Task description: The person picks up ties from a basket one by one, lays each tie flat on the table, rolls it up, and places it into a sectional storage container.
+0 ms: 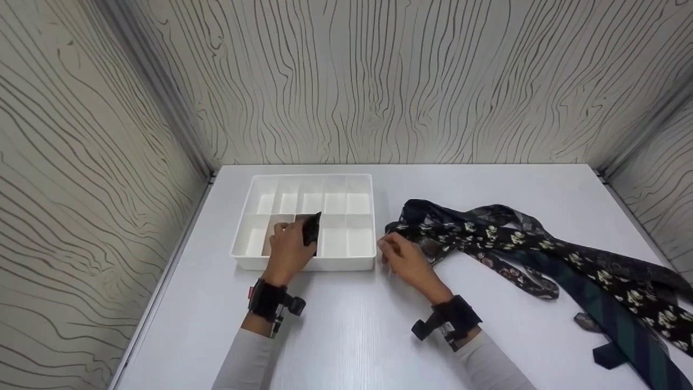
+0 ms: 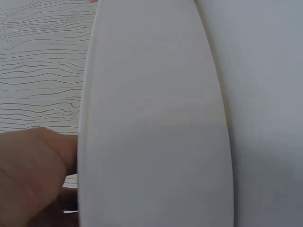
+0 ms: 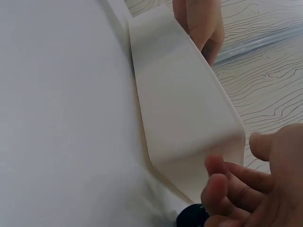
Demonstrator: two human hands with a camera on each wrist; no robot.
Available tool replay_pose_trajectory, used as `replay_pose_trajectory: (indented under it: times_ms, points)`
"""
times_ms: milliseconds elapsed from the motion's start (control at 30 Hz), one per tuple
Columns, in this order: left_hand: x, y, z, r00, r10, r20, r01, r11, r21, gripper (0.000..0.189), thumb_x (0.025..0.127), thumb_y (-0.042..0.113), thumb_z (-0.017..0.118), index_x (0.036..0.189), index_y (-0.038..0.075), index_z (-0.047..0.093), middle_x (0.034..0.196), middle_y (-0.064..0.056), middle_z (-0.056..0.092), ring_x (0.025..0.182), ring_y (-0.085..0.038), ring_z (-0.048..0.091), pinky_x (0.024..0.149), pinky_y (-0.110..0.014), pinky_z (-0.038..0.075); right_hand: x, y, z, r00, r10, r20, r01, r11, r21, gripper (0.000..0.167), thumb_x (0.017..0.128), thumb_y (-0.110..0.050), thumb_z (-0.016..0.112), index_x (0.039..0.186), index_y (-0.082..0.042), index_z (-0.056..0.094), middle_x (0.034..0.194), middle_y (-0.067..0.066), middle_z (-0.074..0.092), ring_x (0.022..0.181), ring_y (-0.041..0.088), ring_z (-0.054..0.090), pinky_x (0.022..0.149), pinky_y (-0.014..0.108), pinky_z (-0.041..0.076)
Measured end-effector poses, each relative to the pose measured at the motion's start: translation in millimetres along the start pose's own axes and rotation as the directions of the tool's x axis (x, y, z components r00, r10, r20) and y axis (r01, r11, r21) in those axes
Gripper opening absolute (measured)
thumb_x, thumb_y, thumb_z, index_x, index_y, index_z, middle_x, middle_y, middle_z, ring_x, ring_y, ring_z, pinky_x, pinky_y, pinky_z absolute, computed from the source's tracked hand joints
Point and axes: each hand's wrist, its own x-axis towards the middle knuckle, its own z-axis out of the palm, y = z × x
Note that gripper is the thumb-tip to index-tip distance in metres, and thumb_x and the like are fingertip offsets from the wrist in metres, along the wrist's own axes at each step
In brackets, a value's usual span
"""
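My left hand [image 1: 291,248] reaches down into the front row of a white divided tray [image 1: 303,264]. It grips a black bundle [image 1: 311,229], which looks like a rolled tie; part of it sticks up beside the thumb and the rest is hidden. In the left wrist view, the tray's outer wall [image 2: 156,118] hides the fingertips. My right hand [image 1: 407,260] hovers off the tray's right front corner, its fingers loosely bent and holding nothing. Nearest to it is the gathered end of several dark patterned neckties [image 1: 490,235].
The neckties spread across the right of the white table [image 1: 346,330], some floral, and one striped green and navy tie [image 1: 612,311] runs to the front right. A wood-grain back wall [image 1: 373,86] and side wall [image 1: 65,189] enclose the table.
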Motion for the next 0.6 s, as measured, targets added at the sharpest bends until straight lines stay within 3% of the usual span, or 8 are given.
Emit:
replay_pose_trajectory:
  times_ms: [100,167,300,367,467,600]
  points:
    - [-1.9,1.7,1.4,0.999,0.032,-0.041,-0.034,0.998,-0.055,0.056,0.09,0.006,0.074,0.142,-0.004,0.059,0.139,-0.03,0.063,0.134,-0.049,0.046,0.108,-0.067,0.039,1.7,2.9,-14.3,0.982,-0.117,-0.147,0.1,0.988,-0.119,0.015,0.1,-0.009,0.071,0.114,-0.005,0.071,0.099,0.011,0.071,0.085,0.018,0.061,0.078,0.031,0.051]
    - [-3.1,4.4,1.3,0.994,0.063,-0.089,-0.072,0.993,-0.094,0.056,0.089,0.006,0.074,0.143,-0.004,0.059,0.142,-0.029,0.058,0.138,-0.049,0.042,0.112,-0.068,0.037,4.7,6.9,-24.2,0.961,-0.185,-0.207,0.135,0.963,-0.234,0.026,0.094,-0.002,0.075,0.12,-0.003,0.07,0.113,0.015,0.069,0.101,0.028,0.059,0.091,0.041,0.051]
    - [-7.6,17.4,1.8,0.976,0.129,-0.174,-0.155,0.977,-0.145,0.045,0.092,0.005,0.074,0.134,-0.003,0.064,0.14,-0.023,0.059,0.145,-0.045,0.037,0.116,-0.063,0.038,11.5,18.8,-41.3,0.95,-0.249,-0.188,0.142,0.882,-0.45,0.049,0.09,-0.004,0.08,0.136,-0.002,0.066,0.137,0.022,0.065,0.13,0.044,0.048,0.11,0.06,0.039]
    - [-11.3,26.1,3.9,0.968,0.159,-0.193,-0.192,0.967,-0.17,0.035,0.094,0.003,0.073,0.128,0.0,0.067,0.138,-0.019,0.061,0.146,-0.042,0.039,0.118,-0.059,0.04,13.9,24.4,-46.5,0.951,-0.268,-0.157,0.151,0.841,-0.519,0.046,0.092,-0.008,0.081,0.136,-0.003,0.068,0.135,0.022,0.068,0.132,0.046,0.048,0.11,0.063,0.037]
    - [-18.0,40.0,10.1,0.951,0.224,-0.214,-0.265,0.946,-0.188,0.024,0.095,0.0,0.07,0.119,0.004,0.07,0.132,-0.015,0.065,0.142,-0.038,0.045,0.116,-0.054,0.045,16.2,29.5,-50.1,0.938,-0.309,-0.155,0.169,0.802,-0.573,0.028,0.095,-0.009,0.078,0.122,-0.004,0.075,0.12,0.019,0.074,0.124,0.046,0.053,0.107,0.06,0.039]
    - [-27.2,56.6,24.0,0.912,0.326,-0.248,-0.37,0.915,-0.158,0.017,0.095,-0.001,0.07,0.108,0.009,0.073,0.119,-0.01,0.069,0.124,-0.028,0.058,0.106,-0.043,0.052,14.4,27.6,-49.6,0.907,-0.361,-0.215,0.192,0.812,-0.552,0.011,0.096,-0.006,0.074,0.107,-0.004,0.077,0.11,0.016,0.074,0.114,0.041,0.06,0.103,0.055,0.046]
